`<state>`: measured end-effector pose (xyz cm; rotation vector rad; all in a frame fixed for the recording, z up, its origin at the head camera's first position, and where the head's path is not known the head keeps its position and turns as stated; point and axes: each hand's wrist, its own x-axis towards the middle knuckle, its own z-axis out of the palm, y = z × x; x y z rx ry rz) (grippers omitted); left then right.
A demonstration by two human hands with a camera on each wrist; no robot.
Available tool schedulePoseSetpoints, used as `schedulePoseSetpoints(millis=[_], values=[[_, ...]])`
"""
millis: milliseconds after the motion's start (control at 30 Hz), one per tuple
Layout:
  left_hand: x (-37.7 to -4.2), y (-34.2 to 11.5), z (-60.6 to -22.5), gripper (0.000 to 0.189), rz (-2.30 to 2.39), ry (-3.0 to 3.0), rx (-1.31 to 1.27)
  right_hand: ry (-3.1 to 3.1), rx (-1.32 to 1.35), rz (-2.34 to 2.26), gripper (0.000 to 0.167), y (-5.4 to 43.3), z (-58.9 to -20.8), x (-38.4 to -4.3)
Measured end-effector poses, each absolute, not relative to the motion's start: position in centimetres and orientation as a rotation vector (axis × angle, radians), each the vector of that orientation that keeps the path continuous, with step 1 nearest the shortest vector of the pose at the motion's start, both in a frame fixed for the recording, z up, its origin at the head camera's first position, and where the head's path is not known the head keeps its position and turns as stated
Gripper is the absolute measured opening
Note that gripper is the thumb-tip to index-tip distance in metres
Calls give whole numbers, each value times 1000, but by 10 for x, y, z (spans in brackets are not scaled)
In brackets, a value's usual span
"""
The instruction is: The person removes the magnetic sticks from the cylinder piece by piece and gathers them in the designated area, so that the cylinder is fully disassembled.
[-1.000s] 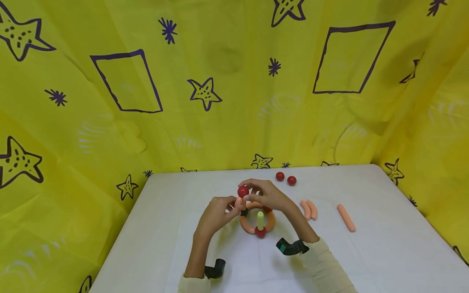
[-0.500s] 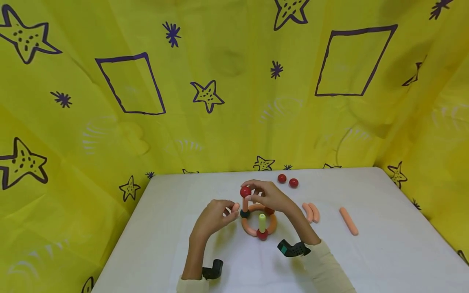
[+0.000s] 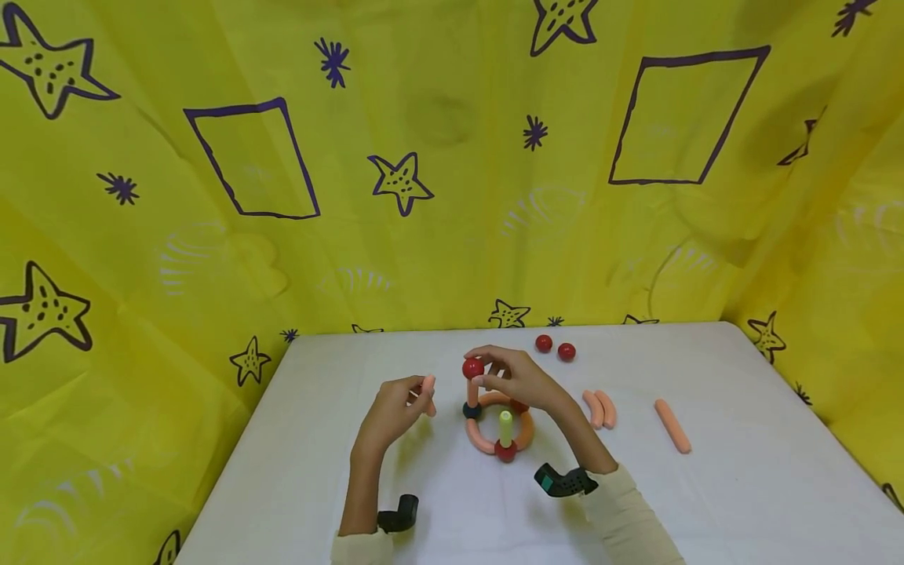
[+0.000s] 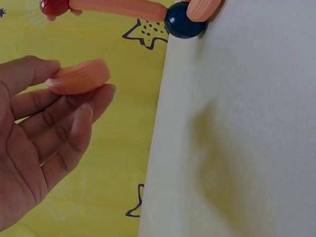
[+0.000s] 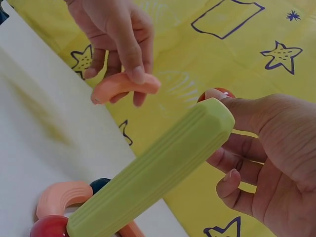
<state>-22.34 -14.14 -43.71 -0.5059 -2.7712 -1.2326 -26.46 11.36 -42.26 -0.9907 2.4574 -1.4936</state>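
My left hand (image 3: 387, 412) pinches a short curved orange stick (image 4: 81, 77) between thumb and fingers, left of a small toy build. With its fingertips my right hand (image 3: 519, 380) holds a red ball (image 3: 473, 369) on top of an upright orange stick (image 3: 472, 393). That stick rises from a dark blue ball (image 3: 472, 410), part of a ring of curved orange sticks (image 3: 480, 439) and balls on the table. At the ring's near side a light green stick (image 3: 505, 429) stands on another red ball (image 3: 504, 450). The right hand partly hides the ring's far side.
Two loose red balls (image 3: 566, 351) lie near the table's back edge. Right of the ring are two curved orange sticks (image 3: 606, 409) side by side and a straight orange stick (image 3: 672, 426). Yellow patterned cloth (image 3: 438, 259) hangs behind the white table (image 3: 297, 455).
My left hand has drawn away to the left from the upright orange stick, carrying the curved stick. The right hand stays at the red ball.
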Motion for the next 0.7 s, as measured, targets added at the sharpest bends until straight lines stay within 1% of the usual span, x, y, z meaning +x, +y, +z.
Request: schedulePoseSetpoints(millis=[133, 300, 467, 600, 700], values=[[-224, -149, -442, 48, -1324, -2789, -389, 2479, -970, -1470, 39, 114, -424, -264], [-225, -159, -449, 38, -1337, -2839, -205, 2491, -968, -1460, 40, 114, -425, -264], [-228, -166, -458, 29, -1361, -2894, 42, 2495, -965, -1468, 39, 114, -424, -264], [-229, -170, -464, 28, -1369, -2914, 189, 2489, -962, -1473, 39, 113, -424, -264], [-229, -172, -466, 31, -1356, -2917, 244, 2479, -968, -1482, 39, 113, -423, -264]])
